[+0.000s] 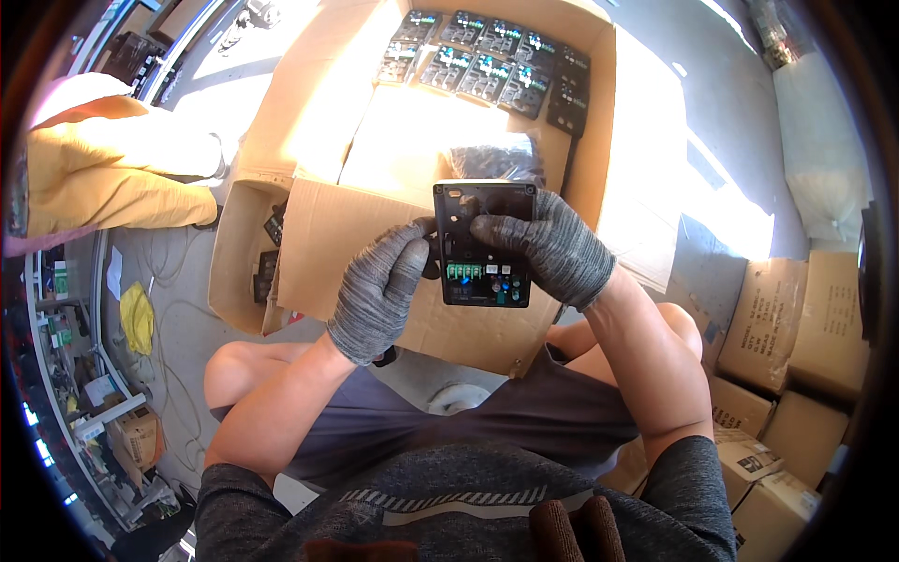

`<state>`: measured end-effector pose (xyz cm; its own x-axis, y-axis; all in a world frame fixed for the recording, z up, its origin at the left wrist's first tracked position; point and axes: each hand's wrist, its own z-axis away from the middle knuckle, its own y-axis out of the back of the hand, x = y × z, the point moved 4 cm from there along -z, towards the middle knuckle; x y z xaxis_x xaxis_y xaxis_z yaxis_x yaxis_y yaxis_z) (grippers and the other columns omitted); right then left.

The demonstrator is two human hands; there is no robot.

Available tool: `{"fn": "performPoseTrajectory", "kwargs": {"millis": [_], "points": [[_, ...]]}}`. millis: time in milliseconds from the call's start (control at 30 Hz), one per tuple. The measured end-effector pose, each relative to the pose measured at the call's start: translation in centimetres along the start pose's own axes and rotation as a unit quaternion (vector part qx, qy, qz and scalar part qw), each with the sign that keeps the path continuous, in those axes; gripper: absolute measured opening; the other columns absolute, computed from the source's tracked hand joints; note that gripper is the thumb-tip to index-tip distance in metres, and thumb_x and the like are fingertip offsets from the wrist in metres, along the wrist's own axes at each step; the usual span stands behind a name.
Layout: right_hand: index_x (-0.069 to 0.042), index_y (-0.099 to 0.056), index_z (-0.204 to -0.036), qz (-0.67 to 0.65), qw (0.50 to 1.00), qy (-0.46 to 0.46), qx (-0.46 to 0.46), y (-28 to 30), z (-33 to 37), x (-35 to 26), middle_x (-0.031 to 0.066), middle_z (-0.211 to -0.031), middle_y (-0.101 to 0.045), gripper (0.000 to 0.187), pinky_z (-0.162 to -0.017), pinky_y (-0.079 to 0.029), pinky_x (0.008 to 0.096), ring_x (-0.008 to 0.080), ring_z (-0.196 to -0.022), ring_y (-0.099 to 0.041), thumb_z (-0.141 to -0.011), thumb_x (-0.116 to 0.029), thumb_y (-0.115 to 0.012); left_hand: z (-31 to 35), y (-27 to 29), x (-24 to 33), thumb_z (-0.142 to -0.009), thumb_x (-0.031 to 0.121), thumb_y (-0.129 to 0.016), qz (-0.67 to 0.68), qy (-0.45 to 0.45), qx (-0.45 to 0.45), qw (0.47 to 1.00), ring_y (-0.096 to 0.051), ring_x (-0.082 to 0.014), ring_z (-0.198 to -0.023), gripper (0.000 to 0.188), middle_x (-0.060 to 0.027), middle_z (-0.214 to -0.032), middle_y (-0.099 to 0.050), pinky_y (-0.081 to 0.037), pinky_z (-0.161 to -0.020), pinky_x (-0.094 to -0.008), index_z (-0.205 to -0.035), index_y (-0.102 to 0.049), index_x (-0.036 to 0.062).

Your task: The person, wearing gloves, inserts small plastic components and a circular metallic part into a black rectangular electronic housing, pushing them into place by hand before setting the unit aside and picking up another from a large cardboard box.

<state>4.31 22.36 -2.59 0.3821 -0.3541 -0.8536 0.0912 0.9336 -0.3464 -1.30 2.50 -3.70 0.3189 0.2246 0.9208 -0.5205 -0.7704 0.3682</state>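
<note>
My right hand [552, 245], in a grey knit glove, grips a black rectangular electronics housing [485, 281] by its right side, thumb laid across the inside. The housing faces up at me, showing a circuit board with green terminal blocks and small components along its near end. My left hand [382, 288], gloved alike, is closed beside the housing's left edge. A small dark piece [432, 266] shows by its fingertips; what it is I cannot make out. Beyond the housing, a clear plastic bag [494, 155] lies on the cardboard.
A large open carton [607, 122] stands before me, with several similar black units [487, 77] in rows at its far end. At left, a smaller box [239, 220] holds dark parts. Someone in yellow trousers [122, 178] is at far left. Stacked cartons [763, 323] stand at right.
</note>
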Motion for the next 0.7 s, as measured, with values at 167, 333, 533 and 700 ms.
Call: {"fn": "performPoseTrajectory", "kwargs": {"millis": [167, 333, 533, 700], "points": [[-0.003, -0.068, -0.118, 0.023, 0.999, -0.020, 0.019, 0.2, 0.2, -0.1, 0.0055, -0.103, -0.073, 0.027, -0.084, -0.056, 0.0276, 0.0121, -0.093, -0.068, -0.095, -0.016, -0.067, -0.6, -0.4, 1.2, -0.099, 0.006, -0.057, 0.014, 0.032, -0.047, 0.998, -0.065, -0.0142, -0.095, 0.023, -0.0097, -0.106, -0.068, -0.052, -0.087, -0.0293, -0.121, -0.061, -0.0022], [-0.001, -0.067, -0.119, 0.014, 0.999, -0.024, 0.024, -0.1, 0.3, -0.3, 0.0061, -0.104, -0.072, 0.028, -0.084, -0.056, 0.0277, 0.0122, -0.092, -0.068, -0.095, -0.015, -0.066, 0.1, -0.5, 0.1, -0.096, 0.000, -0.059, 0.058, 0.040, -0.027, 0.997, -0.061, -0.0104, -0.093, 0.019, -0.0043, -0.102, -0.062, -0.051, -0.085, -0.0267, -0.115, -0.055, 0.0021], [-0.001, -0.066, -0.121, 0.015, 1.000, -0.018, 0.013, 0.3, -0.1, 0.3, 0.0069, -0.106, -0.072, 0.029, -0.085, -0.056, 0.0282, 0.0131, -0.094, -0.068, -0.095, -0.014, -0.066, 0.2, 0.0, 0.5, -0.095, 0.003, -0.062, 0.070, 0.055, -0.035, 0.995, -0.061, -0.0110, -0.090, 0.017, -0.0045, -0.098, -0.061, -0.052, -0.082, -0.0270, -0.110, -0.055, 0.0033], [-0.002, -0.067, -0.121, -0.057, 0.998, -0.033, -0.005, -0.3, -0.1, 0.6, 0.0065, -0.107, -0.072, 0.028, -0.087, -0.056, 0.0287, 0.0135, -0.096, -0.068, -0.095, -0.012, -0.065, -0.2, 0.1, -0.3, -0.098, 0.012, -0.062, 0.052, 0.046, 0.012, 0.997, -0.061, -0.0113, -0.091, 0.019, -0.0049, -0.101, -0.061, -0.050, -0.082, -0.0257, -0.113, -0.055, 0.0030]]}}
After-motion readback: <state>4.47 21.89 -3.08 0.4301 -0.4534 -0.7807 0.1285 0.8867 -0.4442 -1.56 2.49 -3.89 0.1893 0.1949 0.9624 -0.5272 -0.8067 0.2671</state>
